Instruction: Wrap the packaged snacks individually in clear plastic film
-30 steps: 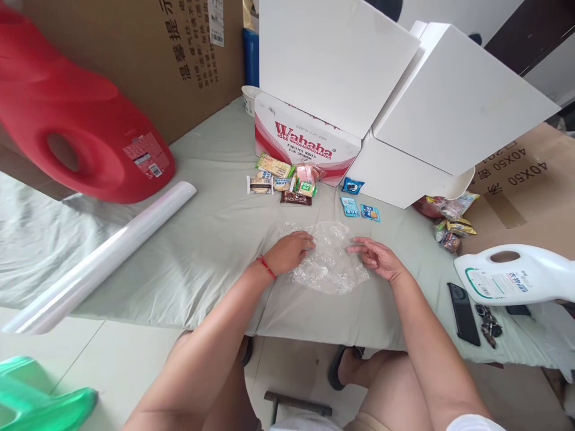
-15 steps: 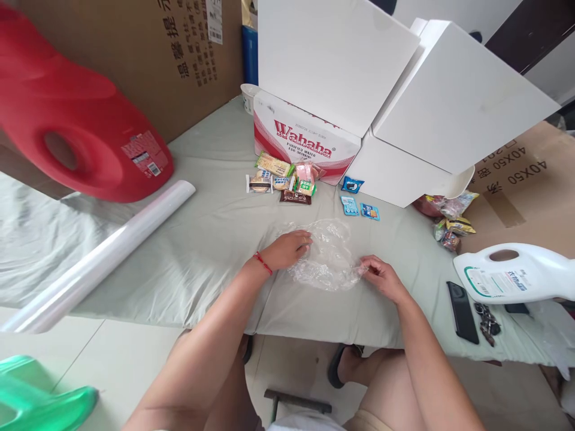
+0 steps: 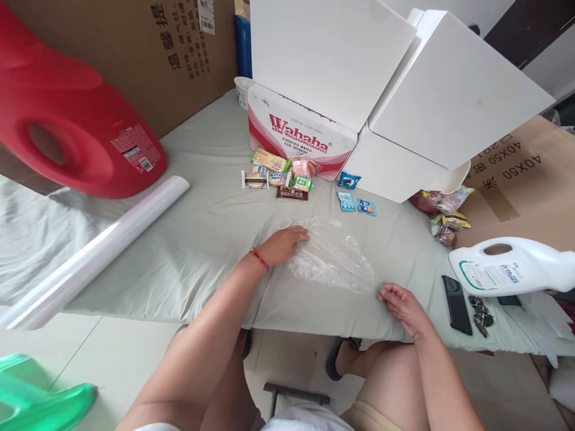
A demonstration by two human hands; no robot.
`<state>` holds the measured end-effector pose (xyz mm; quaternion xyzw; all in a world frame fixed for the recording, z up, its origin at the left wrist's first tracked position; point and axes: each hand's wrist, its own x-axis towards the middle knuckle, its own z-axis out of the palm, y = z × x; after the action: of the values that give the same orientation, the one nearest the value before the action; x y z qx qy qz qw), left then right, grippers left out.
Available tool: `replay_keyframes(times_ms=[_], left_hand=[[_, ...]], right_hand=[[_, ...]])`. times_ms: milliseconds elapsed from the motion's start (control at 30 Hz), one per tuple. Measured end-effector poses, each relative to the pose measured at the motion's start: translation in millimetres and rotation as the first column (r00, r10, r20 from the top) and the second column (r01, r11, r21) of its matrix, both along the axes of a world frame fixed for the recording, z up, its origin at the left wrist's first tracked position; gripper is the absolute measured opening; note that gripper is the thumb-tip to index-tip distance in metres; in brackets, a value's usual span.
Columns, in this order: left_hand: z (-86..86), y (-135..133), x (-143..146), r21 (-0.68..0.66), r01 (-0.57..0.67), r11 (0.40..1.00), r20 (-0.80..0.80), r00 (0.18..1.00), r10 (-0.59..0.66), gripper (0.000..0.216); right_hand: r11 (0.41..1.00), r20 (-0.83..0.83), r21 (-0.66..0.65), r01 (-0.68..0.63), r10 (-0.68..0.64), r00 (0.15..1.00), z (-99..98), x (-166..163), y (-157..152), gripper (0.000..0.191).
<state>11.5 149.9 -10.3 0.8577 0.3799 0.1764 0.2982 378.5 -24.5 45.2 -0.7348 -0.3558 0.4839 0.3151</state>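
A clear plastic bag lies crumpled on the cloth-covered table between my hands. My left hand, with a red string on its wrist, rests flat on the bag's left part, fingers stretched out. At the bag's lower right corner, my right hand pinches the thin film and pulls it taut. Beyond the bag lie three small blue packets. A pile of wrapped snacks sits farther back, to the left of those packets.
A Wahaha carton and white boxes stand at the back. On the left are a red jug and a plastic film roll. A white jug, phone and keys lie right.
My right hand has moved right and toward me, drawing the bag's corner outward. The bag is stretched wider and flatter. My left hand stays on its left side.
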Motion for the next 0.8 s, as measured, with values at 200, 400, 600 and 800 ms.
replay_keyframes(times_ms=[200, 400, 600, 800], left_hand=[[1.3, 0.3, -2.7, -0.022, 0.014, 1.000, -0.012, 1.000, -0.014, 0.060], [7.0, -0.1, -2.0, -0.031, -0.004, 1.000, -0.001, 1.000, 0.004, 0.059], [9.5, 0.9, -1.3, -0.037, -0.054, 0.998, 0.066, 0.996, 0.056, 0.050], [12.6, -15.3, 4.7, 0.081, -0.128, 0.989, -0.026, 0.991, 0.130, 0.042]], right_hand=[[0.874, 0.495, 0.402, -0.272, 0.043, 0.868, 20.2, -54.9, 25.7, 0.035], [0.336, 0.782, 0.140, -0.931, 0.540, 0.313, 32.2, -141.6, 54.2, 0.094], [0.278, 0.777, -0.023, -0.960, 0.610, 0.158, 11.5, -154.1, 26.6, 0.078], [0.357, 0.743, -0.039, -0.933, 0.635, 0.212, -18.5, -156.7, -52.3, 0.081]])
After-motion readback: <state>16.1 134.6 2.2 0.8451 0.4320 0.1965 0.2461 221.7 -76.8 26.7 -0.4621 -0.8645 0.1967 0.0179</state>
